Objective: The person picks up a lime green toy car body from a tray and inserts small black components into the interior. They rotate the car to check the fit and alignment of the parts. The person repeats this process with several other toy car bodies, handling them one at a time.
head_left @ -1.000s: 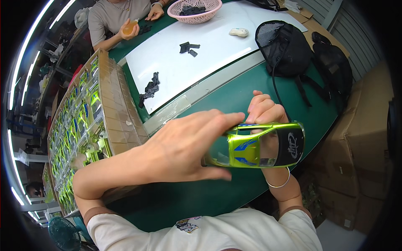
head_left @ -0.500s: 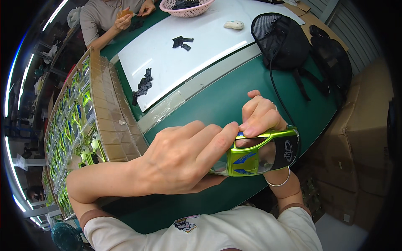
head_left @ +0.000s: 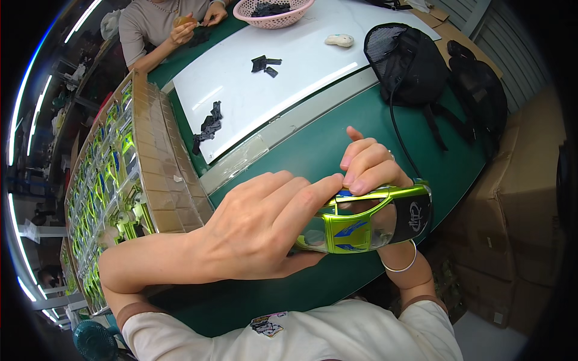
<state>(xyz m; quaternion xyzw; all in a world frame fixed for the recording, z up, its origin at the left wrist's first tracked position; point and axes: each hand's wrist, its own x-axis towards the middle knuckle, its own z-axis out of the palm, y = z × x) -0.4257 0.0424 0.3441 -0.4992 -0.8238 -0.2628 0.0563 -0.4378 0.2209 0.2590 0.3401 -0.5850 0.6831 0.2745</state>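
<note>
A toy car body shell (head_left: pixel 352 231), glossy lime green with clear panels, blue marks and a black end, is held between my hands over the near side of the table. My left hand (head_left: pixel 259 225) closes round its left end, thumb below and fingers along the top edge. From the far side, my right hand (head_left: pixel 374 167) grips the shell, its thumb and fingertips pressed at a small blue patch on the upper edge. The fingertips of both hands almost meet there. Part of the shell's left end is hidden behind my left hand.
A cardboard box (head_left: pixel 171 162) of similar green shells stands at left. On the white board (head_left: pixel 307 63) lie black pieces (head_left: pixel 209 127) and a pale lump (head_left: pixel 339 40); a pink basket (head_left: pixel 274 19) sits behind. Black mesh bag (head_left: pixel 403 66) at right. Another person (head_left: pixel 144 36) works opposite.
The view has shifted slightly. My right fingers have curled a little differently at the shell's top edge, and the shell has tilted slightly; both hands keep hold of it.
</note>
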